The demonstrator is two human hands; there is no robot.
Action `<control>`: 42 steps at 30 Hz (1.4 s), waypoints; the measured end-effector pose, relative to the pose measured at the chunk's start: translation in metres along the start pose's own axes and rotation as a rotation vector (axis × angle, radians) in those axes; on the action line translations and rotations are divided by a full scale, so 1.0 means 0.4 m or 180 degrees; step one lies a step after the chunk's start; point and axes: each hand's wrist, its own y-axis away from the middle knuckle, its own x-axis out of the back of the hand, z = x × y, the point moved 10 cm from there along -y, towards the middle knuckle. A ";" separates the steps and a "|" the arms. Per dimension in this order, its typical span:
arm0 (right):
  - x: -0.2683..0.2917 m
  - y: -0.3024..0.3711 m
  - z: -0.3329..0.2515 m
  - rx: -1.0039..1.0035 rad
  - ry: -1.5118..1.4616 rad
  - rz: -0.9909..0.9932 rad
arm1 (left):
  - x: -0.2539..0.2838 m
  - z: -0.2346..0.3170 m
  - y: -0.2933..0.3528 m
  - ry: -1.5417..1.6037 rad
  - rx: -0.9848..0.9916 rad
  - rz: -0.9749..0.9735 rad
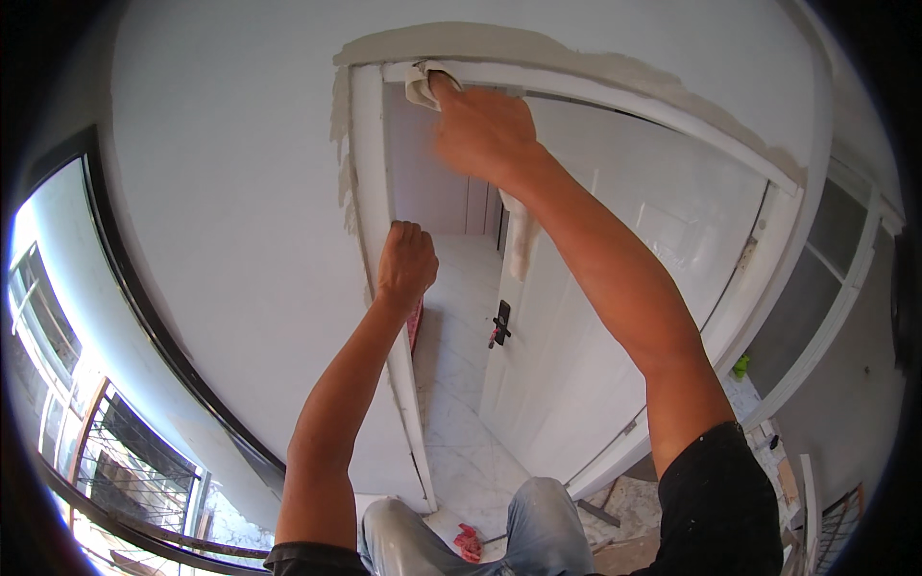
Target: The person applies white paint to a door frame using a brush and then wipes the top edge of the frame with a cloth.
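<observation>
My right hand (485, 130) reaches up to the top left corner of a white door frame (615, 96). Its fingers are closed on a folded off-white piece (417, 88), pressed against the head of the frame; whether it is cloth or sandpaper I cannot tell. Lower down, my left hand (408, 261) is curled closed at the edge of the left jamb (370, 154); its fingertips are hidden. Grey filler (461, 40) runs in a rough band on the wall along the frame's top and upper left side.
A white door (586, 317) with a black handle (501, 324) stands ajar inward. Beyond lies a pale tiled floor (461, 394). Red cloth (468, 542) lies near my knees. At far left is a dark-framed opening (144, 269); at right, a window with a white frame (826, 278).
</observation>
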 end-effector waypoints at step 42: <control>0.025 0.041 0.112 -0.0002 0.0237 0.0158 | 0.008 0.003 0.003 -0.0144 -0.0036 0.0185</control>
